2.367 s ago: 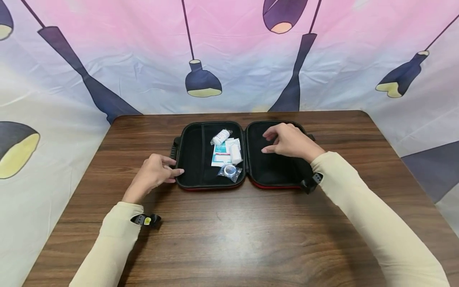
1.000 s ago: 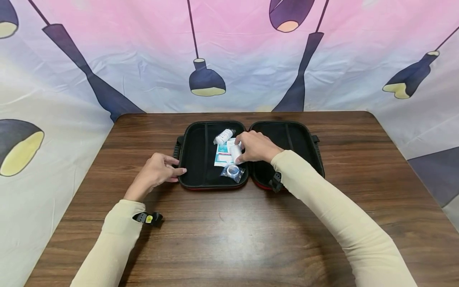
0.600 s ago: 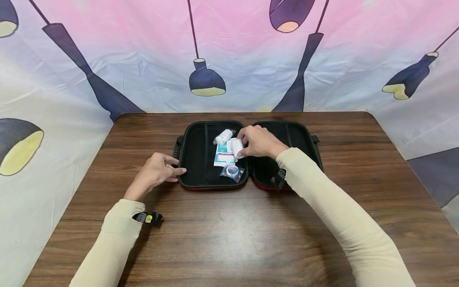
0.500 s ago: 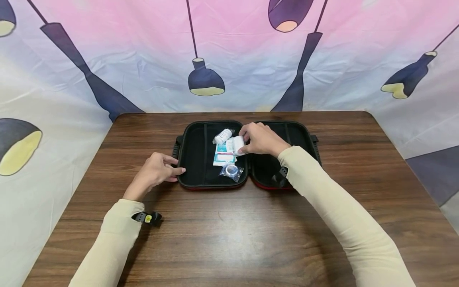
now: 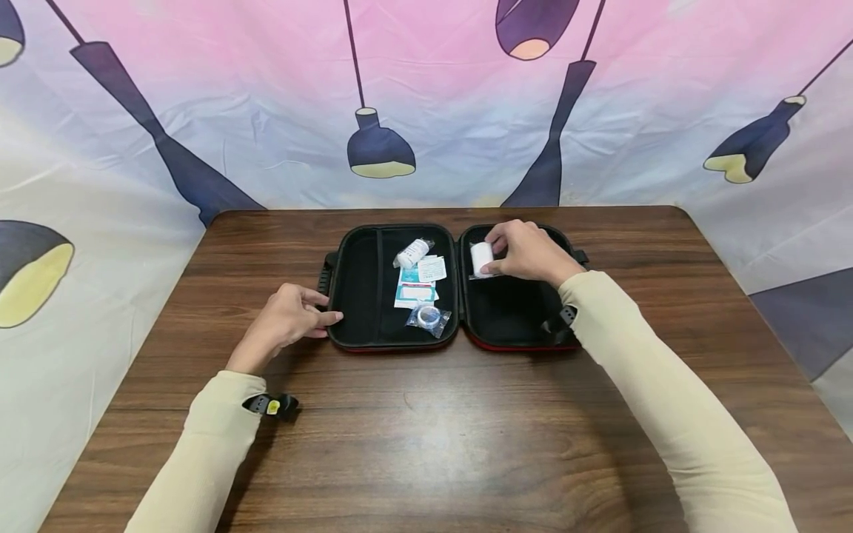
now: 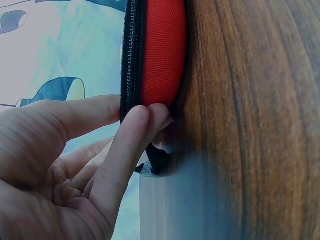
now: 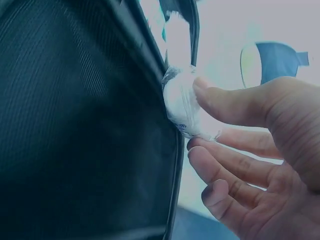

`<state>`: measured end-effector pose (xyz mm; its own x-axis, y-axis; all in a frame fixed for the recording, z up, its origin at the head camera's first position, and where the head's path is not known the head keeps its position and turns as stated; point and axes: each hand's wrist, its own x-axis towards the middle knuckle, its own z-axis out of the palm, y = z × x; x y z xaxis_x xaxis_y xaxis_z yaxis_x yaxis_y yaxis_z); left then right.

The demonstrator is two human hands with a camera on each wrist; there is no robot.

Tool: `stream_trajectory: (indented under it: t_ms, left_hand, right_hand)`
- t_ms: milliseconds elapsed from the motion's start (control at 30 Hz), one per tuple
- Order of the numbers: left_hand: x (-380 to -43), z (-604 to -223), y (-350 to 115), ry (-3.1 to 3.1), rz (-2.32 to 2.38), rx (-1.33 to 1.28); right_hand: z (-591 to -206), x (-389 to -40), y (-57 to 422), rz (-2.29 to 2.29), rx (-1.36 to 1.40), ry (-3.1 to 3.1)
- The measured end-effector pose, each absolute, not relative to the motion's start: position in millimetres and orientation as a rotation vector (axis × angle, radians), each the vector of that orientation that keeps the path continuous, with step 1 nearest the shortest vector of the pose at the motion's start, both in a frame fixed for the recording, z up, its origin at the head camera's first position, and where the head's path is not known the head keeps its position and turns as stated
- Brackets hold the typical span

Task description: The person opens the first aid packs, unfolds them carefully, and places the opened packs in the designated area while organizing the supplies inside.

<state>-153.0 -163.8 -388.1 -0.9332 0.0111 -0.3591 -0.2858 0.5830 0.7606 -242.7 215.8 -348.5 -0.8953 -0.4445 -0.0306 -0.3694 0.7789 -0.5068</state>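
Note:
A black-lined, red-shelled zip case (image 5: 356, 296) lies unfolded on the table. My right hand (image 5: 529, 252) pinches a white bandage roll (image 5: 481, 257) in clear wrapping between thumb and fingers, over the right half. In the right wrist view the thumb presses the roll (image 7: 182, 102) from one side, fingertips from the other. My left hand (image 5: 286, 322) steadies the left half's outer edge. In the left wrist view its thumb and fingers grip the red shell (image 6: 162, 55) at the zipper rim. The left half holds another wrapped white roll (image 5: 413, 253), teal-and-white packets (image 5: 416, 292) and a wrapped tape roll (image 5: 428, 317).
The case rests near the back edge of the wooden table (image 5: 400, 429), with a patterned cloth backdrop (image 5: 286, 96) behind it. A black handle (image 5: 324, 275) sticks out on the case's left side, beside my left hand.
My right hand reached left, took hold of the bandage roll and lifted it off the packets, then carried it right across the hinge. My left hand stays at the case's edge.

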Motion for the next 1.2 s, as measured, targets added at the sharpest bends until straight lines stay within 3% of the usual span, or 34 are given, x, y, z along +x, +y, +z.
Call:
stream_trajectory:
  t_ms: [633, 1200]
  left_hand:
    - [-153.0, -387.9, -164.3, 2.491, 1.290, -0.209]
    - [-152.5, -388.1, -165.0, 2.499, 1.286, -0.210]
  right_hand:
    - [-367.9, -244.2, 298.7, -0.831, -0.375, 2.878]
    - [-383.3, -253.5, 310.3, -0.819, -0.316, 2.894]
